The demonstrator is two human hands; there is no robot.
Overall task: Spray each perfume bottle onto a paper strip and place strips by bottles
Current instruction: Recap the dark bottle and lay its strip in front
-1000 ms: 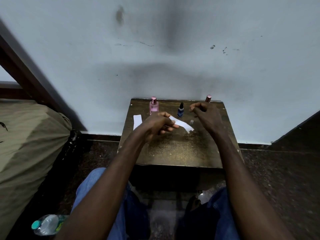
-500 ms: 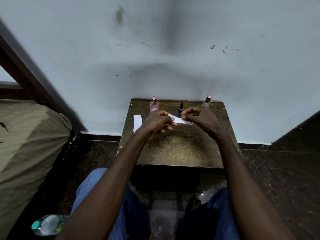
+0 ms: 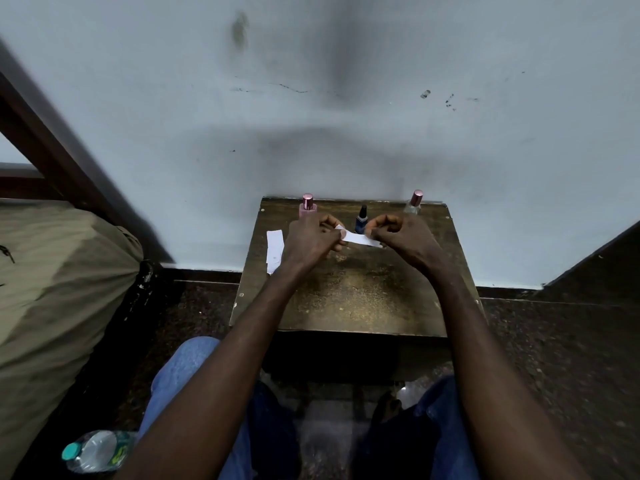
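Both hands (image 3: pixel 360 237) now apparently pinch one paper strip (image 3: pixel 358 238).

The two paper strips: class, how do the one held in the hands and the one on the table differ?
The held strip is off the table, pinched at its ends by the left hand and right hand; the table strip lies flat, untouched. The held strip runs sideways before the blue bottle; the table strip runs front-to-back beside the pink bottle. Both are white.

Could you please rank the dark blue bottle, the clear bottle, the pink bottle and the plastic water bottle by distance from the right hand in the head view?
From the right hand:
1. Dark blue bottle, just left.
2. Clear bottle, behind, back-right corner.
3. Pink bottle, back left.
4. Plastic water bottle, on the floor, far left.
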